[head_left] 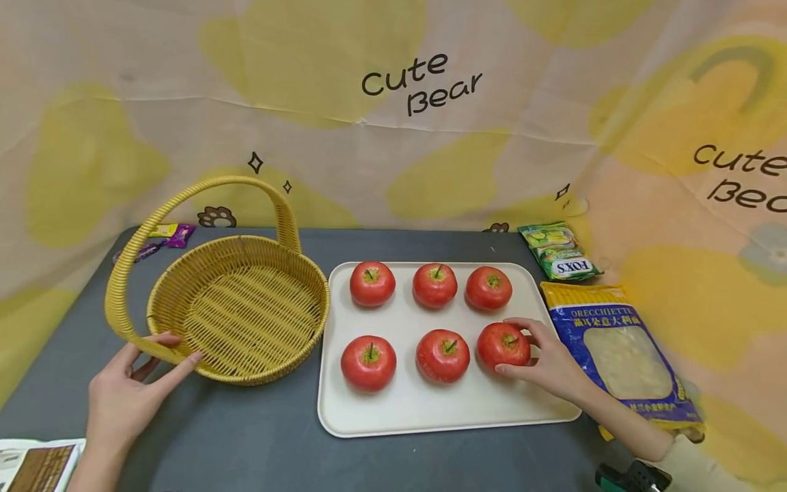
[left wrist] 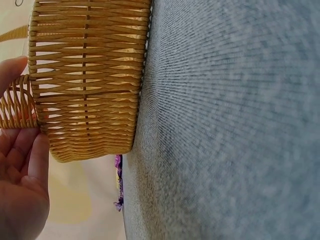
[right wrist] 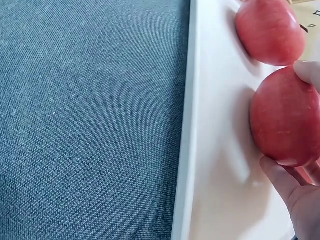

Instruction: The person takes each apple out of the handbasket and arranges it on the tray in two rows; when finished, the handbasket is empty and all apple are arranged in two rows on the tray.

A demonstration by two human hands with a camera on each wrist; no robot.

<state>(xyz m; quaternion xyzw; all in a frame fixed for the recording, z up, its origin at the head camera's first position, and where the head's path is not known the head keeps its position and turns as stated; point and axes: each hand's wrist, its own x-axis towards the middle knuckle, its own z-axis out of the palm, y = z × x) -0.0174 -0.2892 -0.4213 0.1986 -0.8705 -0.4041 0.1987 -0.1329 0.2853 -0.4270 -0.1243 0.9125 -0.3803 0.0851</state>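
Observation:
A yellow wicker basket (head_left: 246, 311) with a tall arched handle (head_left: 132, 253) stands on the left of the table. My left hand (head_left: 126, 393) grips the foot of that handle at the near left rim, thumb on one side and fingers on the other, as the left wrist view also shows. To the basket's right lies a white tray (head_left: 406, 413) bearing two rows of red apples. My right hand (head_left: 550, 362) holds the front-right apple (head_left: 501, 347) between thumb and fingers, low over or on the tray. Beside it sits the front-middle apple (head_left: 442, 356).
Right of the tray lie a blue and yellow pasta bag (head_left: 627, 355) and a green candy bag (head_left: 559, 251). Small purple wrapped sweets (head_left: 181, 236) lie behind the basket. A printed packet (head_left: 39, 465) is at the near left corner. Patterned cloth (head_left: 344, 157) hangs behind the table.

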